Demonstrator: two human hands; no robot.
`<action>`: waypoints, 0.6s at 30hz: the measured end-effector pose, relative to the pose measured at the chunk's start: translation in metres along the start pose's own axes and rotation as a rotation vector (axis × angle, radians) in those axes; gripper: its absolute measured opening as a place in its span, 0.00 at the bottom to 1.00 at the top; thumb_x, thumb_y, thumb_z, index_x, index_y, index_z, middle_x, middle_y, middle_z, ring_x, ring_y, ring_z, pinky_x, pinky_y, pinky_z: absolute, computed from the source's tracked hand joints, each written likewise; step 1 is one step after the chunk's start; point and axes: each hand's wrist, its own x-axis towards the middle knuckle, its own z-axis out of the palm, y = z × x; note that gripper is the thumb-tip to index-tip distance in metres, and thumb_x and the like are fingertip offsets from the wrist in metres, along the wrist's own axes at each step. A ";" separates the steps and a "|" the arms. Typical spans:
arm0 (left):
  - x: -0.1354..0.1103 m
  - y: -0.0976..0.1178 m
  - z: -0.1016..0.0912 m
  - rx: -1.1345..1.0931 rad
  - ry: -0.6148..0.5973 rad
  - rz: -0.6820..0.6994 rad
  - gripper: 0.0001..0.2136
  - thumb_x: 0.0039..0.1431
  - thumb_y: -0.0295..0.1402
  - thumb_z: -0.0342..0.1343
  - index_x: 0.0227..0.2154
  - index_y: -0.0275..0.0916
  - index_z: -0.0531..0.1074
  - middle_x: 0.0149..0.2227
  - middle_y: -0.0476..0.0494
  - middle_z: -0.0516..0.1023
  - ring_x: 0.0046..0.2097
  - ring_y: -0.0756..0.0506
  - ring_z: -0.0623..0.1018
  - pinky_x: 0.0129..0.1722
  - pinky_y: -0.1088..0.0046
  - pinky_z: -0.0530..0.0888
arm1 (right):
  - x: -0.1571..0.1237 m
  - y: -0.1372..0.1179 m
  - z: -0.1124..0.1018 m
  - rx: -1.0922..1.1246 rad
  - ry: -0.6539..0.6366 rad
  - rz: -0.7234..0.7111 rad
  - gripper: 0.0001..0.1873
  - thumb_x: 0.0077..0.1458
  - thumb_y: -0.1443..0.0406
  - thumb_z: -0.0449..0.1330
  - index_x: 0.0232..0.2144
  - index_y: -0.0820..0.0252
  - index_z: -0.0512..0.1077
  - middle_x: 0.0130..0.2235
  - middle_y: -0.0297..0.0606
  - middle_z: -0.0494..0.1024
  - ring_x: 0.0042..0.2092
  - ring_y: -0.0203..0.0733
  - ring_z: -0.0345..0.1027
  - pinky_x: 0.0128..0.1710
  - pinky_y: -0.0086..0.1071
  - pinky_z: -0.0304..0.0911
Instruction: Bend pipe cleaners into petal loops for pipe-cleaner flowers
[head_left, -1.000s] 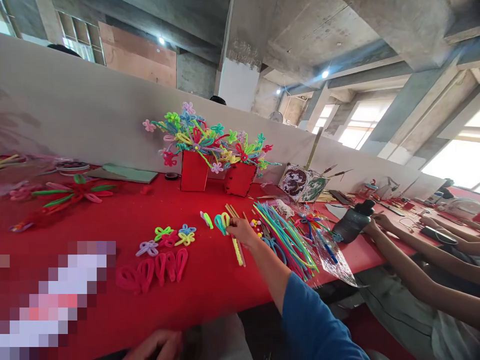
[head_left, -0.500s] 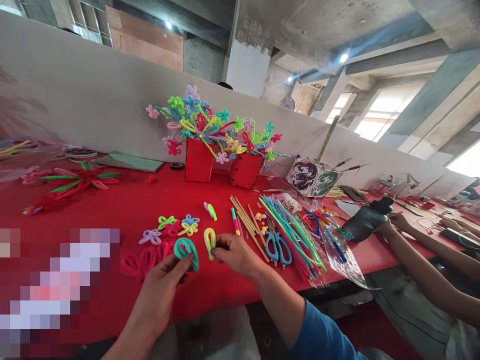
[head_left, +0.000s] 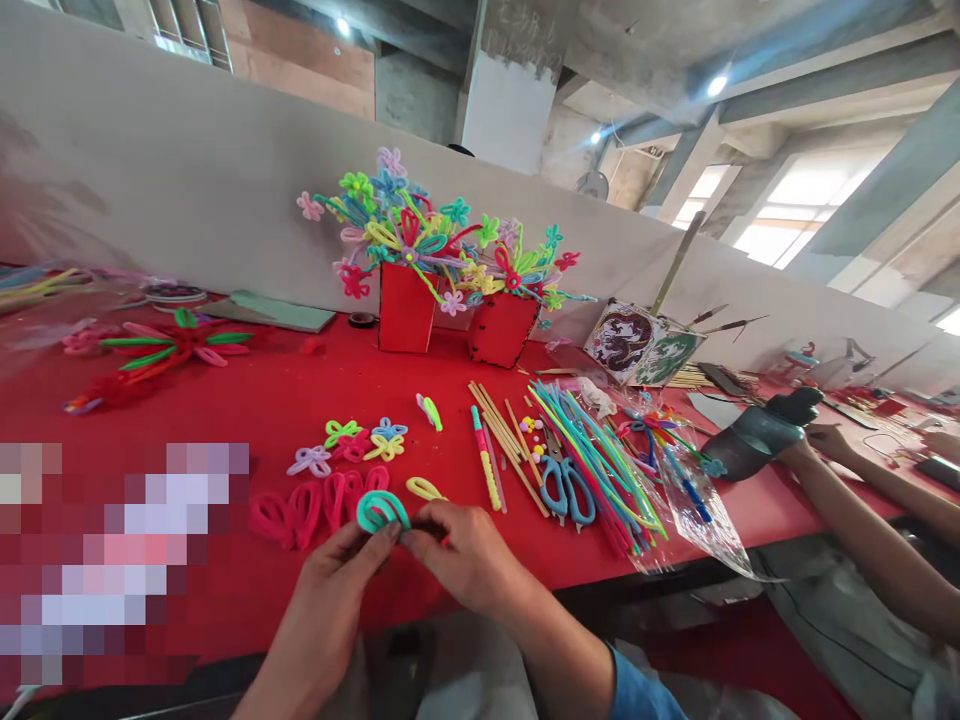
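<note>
My left hand [head_left: 330, 580] pinches a teal pipe-cleaner piece [head_left: 381, 509] bent into nested loops, held over the front of the red table. The closed fingertips of my right hand [head_left: 472, 560] meet the piece at its right end. Just beyond the right knuckles shows a yellow pipe-cleaner loop [head_left: 425, 488]; its near end is hidden, and I cannot tell whether the hand still touches it. To the left lie several red pipe-cleaner loops [head_left: 306, 510]. Behind them are small flowers, among them a lilac flower [head_left: 309, 460] and a green flower [head_left: 343, 431].
Blue-handled scissors [head_left: 568, 490], wooden sticks [head_left: 501, 430] and a bundle of pipe cleaners [head_left: 600, 460] lie to the right. Two red vases [head_left: 406, 310] of pipe-cleaner flowers stand by the partition. A dark bottle [head_left: 757, 435] lies near another person's arms [head_left: 870, 530].
My right hand has moved left to the teal piece. The yellow loop, upright in its fingers before, now lies flatter behind the knuckles. The view has shifted slightly.
</note>
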 end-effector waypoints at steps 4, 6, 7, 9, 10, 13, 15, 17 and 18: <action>-0.004 0.000 -0.002 -0.011 0.000 -0.039 0.15 0.36 0.42 0.66 0.28 0.39 0.76 0.26 0.49 0.78 0.33 0.47 0.75 0.35 0.74 0.72 | -0.009 0.002 0.008 -0.012 0.009 -0.048 0.09 0.53 0.64 0.54 0.24 0.60 0.70 0.19 0.27 0.62 0.22 0.29 0.53 0.21 0.23 0.45; -0.004 0.001 -0.008 0.007 0.042 -0.023 0.15 0.37 0.42 0.65 0.29 0.40 0.76 0.26 0.50 0.78 0.31 0.48 0.74 0.32 0.75 0.72 | -0.012 0.004 0.008 -0.051 0.018 -0.075 0.08 0.52 0.65 0.54 0.24 0.60 0.70 0.19 0.27 0.61 0.22 0.29 0.51 0.21 0.23 0.44; -0.004 0.002 -0.011 0.024 0.066 -0.010 0.15 0.37 0.43 0.65 0.29 0.40 0.76 0.26 0.50 0.78 0.30 0.48 0.74 0.31 0.75 0.72 | -0.014 0.005 0.008 -0.079 0.022 -0.086 0.08 0.52 0.66 0.54 0.24 0.60 0.70 0.19 0.26 0.60 0.22 0.28 0.51 0.21 0.23 0.43; -0.004 0.004 -0.016 0.107 0.106 0.014 0.15 0.35 0.44 0.65 0.26 0.40 0.76 0.25 0.49 0.79 0.30 0.46 0.75 0.30 0.75 0.72 | -0.017 0.005 0.008 -0.132 0.025 -0.097 0.07 0.51 0.66 0.54 0.23 0.60 0.70 0.19 0.27 0.61 0.22 0.28 0.51 0.21 0.23 0.42; -0.004 0.005 -0.017 0.174 0.123 0.027 0.15 0.34 0.44 0.65 0.25 0.40 0.76 0.24 0.49 0.79 0.31 0.46 0.75 0.30 0.75 0.72 | -0.018 0.006 0.009 -0.157 0.029 -0.096 0.08 0.52 0.66 0.54 0.23 0.59 0.70 0.19 0.27 0.62 0.22 0.28 0.52 0.21 0.23 0.42; -0.007 0.009 -0.017 0.365 0.182 0.087 0.15 0.32 0.45 0.64 0.23 0.42 0.76 0.23 0.49 0.79 0.30 0.45 0.75 0.29 0.75 0.72 | -0.022 0.005 0.011 -0.219 0.034 -0.100 0.08 0.51 0.66 0.55 0.22 0.60 0.70 0.19 0.28 0.64 0.21 0.29 0.53 0.21 0.24 0.41; -0.008 0.011 -0.016 0.389 0.208 0.092 0.15 0.32 0.46 0.63 0.23 0.42 0.76 0.22 0.50 0.79 0.28 0.45 0.75 0.27 0.76 0.72 | -0.023 0.004 0.011 -0.226 0.027 -0.101 0.09 0.51 0.66 0.55 0.22 0.60 0.70 0.19 0.29 0.66 0.21 0.29 0.55 0.21 0.24 0.42; -0.006 0.011 -0.018 0.367 0.206 0.074 0.16 0.33 0.47 0.62 0.25 0.42 0.76 0.23 0.49 0.79 0.28 0.45 0.75 0.27 0.76 0.72 | -0.018 0.005 0.007 -0.206 0.021 -0.089 0.08 0.52 0.64 0.55 0.24 0.59 0.71 0.20 0.29 0.68 0.22 0.30 0.58 0.21 0.24 0.44; -0.005 0.011 -0.020 0.366 0.199 0.082 0.17 0.34 0.48 0.61 0.27 0.42 0.75 0.23 0.49 0.79 0.28 0.45 0.75 0.27 0.76 0.72 | -0.013 0.005 0.003 -0.199 0.022 -0.074 0.09 0.53 0.64 0.55 0.25 0.59 0.72 0.20 0.30 0.69 0.23 0.30 0.60 0.21 0.23 0.45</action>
